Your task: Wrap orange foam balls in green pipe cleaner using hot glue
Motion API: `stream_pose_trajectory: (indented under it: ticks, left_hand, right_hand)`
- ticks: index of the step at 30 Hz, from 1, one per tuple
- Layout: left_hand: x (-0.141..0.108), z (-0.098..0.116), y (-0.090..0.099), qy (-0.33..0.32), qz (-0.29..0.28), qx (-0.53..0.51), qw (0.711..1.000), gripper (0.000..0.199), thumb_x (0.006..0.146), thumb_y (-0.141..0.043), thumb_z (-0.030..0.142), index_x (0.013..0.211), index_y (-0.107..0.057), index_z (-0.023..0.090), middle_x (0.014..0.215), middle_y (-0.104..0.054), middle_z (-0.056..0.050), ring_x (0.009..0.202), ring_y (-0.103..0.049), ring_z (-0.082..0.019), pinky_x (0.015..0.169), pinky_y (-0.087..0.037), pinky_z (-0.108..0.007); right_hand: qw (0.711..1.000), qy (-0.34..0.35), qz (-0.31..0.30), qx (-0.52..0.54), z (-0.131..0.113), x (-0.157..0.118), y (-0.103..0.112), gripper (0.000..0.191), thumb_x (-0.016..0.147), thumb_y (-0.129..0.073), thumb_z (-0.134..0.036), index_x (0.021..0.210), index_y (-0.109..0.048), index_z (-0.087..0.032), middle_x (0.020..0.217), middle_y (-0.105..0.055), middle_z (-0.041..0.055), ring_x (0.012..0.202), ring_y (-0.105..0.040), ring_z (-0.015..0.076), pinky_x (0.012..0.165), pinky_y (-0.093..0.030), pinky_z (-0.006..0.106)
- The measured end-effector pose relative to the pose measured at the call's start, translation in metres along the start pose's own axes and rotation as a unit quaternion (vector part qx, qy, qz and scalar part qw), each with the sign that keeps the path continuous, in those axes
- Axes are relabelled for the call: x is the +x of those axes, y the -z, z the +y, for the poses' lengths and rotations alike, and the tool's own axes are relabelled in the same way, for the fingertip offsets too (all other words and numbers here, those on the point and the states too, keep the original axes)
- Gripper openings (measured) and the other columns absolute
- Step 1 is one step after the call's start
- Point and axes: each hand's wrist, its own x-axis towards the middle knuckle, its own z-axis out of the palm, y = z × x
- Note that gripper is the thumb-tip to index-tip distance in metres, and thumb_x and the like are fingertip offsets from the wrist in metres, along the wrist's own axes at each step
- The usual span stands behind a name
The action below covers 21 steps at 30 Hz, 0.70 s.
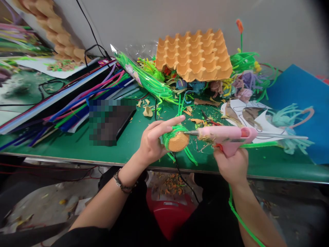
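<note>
My left hand (154, 140) grips a small round piece (178, 142) with a tan, cardboard-like face and bright green pipe cleaner wound about its side. The index finger stretches over the top of it. My right hand (232, 163) is wrapped round the handle of a pink glue gun (223, 134), with a clear glue stick (282, 135) jutting from its back end. The metal nozzle points left and meets the upper edge of the tan face; whether glue is coming out I cannot tell. Green pipe cleaner ends (190, 156) hang below the piece.
Behind stands an egg tray (194, 56) on a heap of fuzzy pipe cleaner pieces. A bag of green pipe cleaners (146, 77) lies left of it. Further left are a dark phone-like slab (120, 125) and coloured pipe cleaners (84, 97). A blue sheet (295, 92) lies right.
</note>
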Motion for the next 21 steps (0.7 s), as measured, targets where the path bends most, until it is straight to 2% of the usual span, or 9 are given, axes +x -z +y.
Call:
stream_pose_trajectory:
  ticks: [5,8,12,17,21]
  left_hand:
    - [0.001,0.002,0.000,0.004,0.012,0.012,1.000,0.057,0.080,-0.069,0.029,0.122,-0.031,0.034,0.129,-0.061,-0.006,0.108,-0.065,-0.018,0.076,-0.059,-0.035]
    - [0.004,0.004,0.000,-0.005,0.021,-0.012,1.000,0.065,0.078,-0.071,0.024,0.128,-0.031,0.034,0.128,-0.061,-0.005,0.113,-0.062,-0.018,0.083,-0.058,-0.037]
    - [0.008,0.009,-0.003,0.003,0.005,-0.036,0.999,0.071,0.077,-0.069,0.017,0.135,-0.029,0.028,0.122,-0.060,-0.008,0.111,-0.060,-0.018,0.090,-0.054,-0.037]
    - [0.010,0.019,-0.005,0.117,-0.037,-0.066,0.990,0.074,0.076,-0.069,0.018,0.138,-0.028,0.025,0.118,-0.055,-0.009,0.110,-0.055,-0.020,0.097,-0.046,-0.037]
    - [0.011,0.026,-0.002,0.206,-0.071,-0.151,0.964,0.077,0.072,-0.071,0.040,0.136,-0.032,0.028,0.129,-0.045,-0.009,0.121,-0.045,-0.028,0.103,-0.041,-0.045]
  right_hand:
    - [1.000,0.026,-0.001,0.000,0.000,0.001,0.000,0.027,0.064,-0.050,-0.024,0.042,-0.036,-0.024,0.032,-0.037,-0.0045,0.031,-0.040,0.0106,0.035,-0.031,0.025]
    - [1.000,0.030,-0.001,0.002,0.000,0.001,0.000,0.026,0.064,-0.050,-0.023,0.042,-0.038,-0.024,0.033,-0.038,-0.0047,0.031,-0.041,0.0105,0.035,-0.031,0.025]
    - [1.000,0.018,0.004,0.015,0.000,0.002,-0.001,0.024,0.063,-0.050,-0.023,0.042,-0.038,-0.024,0.033,-0.038,-0.0048,0.031,-0.040,0.0105,0.035,-0.030,0.025]
    - [1.000,0.002,0.004,0.020,0.001,0.004,-0.002,0.023,0.062,-0.051,-0.024,0.043,-0.039,-0.022,0.033,-0.038,-0.0045,0.032,-0.040,0.0103,0.035,-0.030,0.025]
    - [1.000,0.005,0.009,0.010,0.003,0.005,-0.003,0.023,0.063,-0.051,-0.024,0.043,-0.038,-0.022,0.034,-0.037,-0.0046,0.033,-0.039,0.0101,0.036,-0.029,0.025]
